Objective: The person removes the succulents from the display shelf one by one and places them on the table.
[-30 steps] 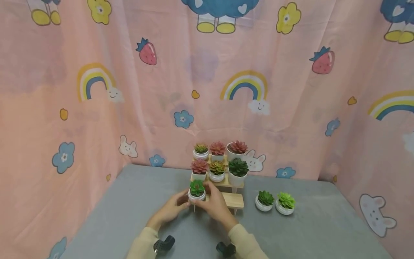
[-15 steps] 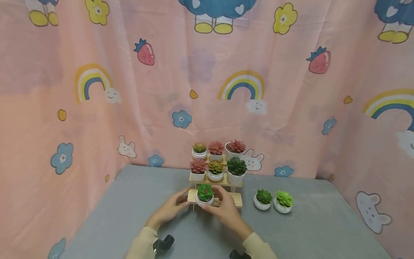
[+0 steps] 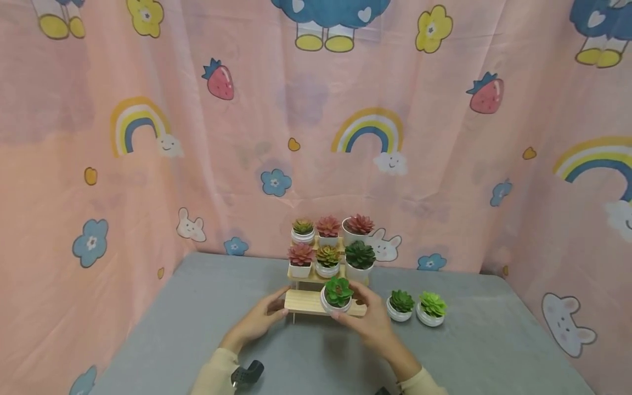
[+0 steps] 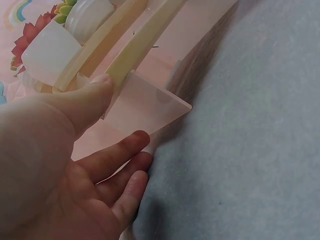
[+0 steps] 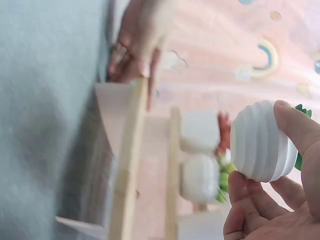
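My right hand (image 3: pixel 371 318) grips a white ribbed pot with a green succulent (image 3: pixel 338 293), over the right part of the lowest shelf (image 3: pixel 307 302) of a wooden tiered plant stand. In the right wrist view, thumb and fingers hold the white pot (image 5: pixel 260 142) from both sides, apart from the shelf. My left hand (image 3: pixel 257 323) is at that shelf's left end, thumb in front and index finger behind its edge. In the left wrist view, the thumb touches the wood and the other fingers extend beside the clear side support (image 4: pixel 150 105).
On the upper tiers sit several potted succulents, among them a dark green one (image 3: pixel 360 257) and a red one (image 3: pixel 300 257). Right of the stand, a green potted succulent (image 3: pixel 400 306) and a lighter one (image 3: pixel 432 308) stand on the grey table (image 3: pixel 474 351). A pink printed curtain (image 3: pixel 237 137) hangs behind.
My right hand has carried the potted succulent rightward from the lowest shelf's left end to over its right part. The left hand stays at the left end.
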`<state>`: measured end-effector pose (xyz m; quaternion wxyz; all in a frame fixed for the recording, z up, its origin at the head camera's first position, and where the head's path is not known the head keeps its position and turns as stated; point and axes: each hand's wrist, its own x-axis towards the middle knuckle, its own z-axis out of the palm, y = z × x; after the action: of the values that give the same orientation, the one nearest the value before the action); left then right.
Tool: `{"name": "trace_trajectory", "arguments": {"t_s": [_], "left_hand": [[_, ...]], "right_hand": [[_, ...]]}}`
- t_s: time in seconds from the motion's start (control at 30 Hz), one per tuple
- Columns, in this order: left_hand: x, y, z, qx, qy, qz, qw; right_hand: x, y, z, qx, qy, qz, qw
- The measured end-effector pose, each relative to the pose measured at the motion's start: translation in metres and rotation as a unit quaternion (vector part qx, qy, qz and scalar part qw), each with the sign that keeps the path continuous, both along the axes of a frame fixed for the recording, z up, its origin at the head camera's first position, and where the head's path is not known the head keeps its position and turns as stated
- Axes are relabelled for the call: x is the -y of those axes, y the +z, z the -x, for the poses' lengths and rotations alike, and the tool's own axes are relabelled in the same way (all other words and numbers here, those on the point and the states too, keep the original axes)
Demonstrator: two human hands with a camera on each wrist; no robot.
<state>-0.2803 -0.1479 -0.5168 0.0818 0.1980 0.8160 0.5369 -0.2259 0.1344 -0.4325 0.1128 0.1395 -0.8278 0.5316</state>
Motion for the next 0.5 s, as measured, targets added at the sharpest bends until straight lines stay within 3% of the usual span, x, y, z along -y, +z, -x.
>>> {"name": "trace_trajectory", "arguments": {"t_s": [0.3, 0.5], "left_hand": [[0.001, -0.001, 0.001, 0.014, 0.006, -0.001, 0.9999], [0.002, -0.004, 0.003, 0.009, 0.002, -0.004, 0.9999]], "right_hand": [[-0.042, 0.017, -0.005, -0.045, -0.016, 0.001, 0.9989], [-0.069, 0.021, -0.004, -0.031, -0.059, -0.024, 0.9975]]}}
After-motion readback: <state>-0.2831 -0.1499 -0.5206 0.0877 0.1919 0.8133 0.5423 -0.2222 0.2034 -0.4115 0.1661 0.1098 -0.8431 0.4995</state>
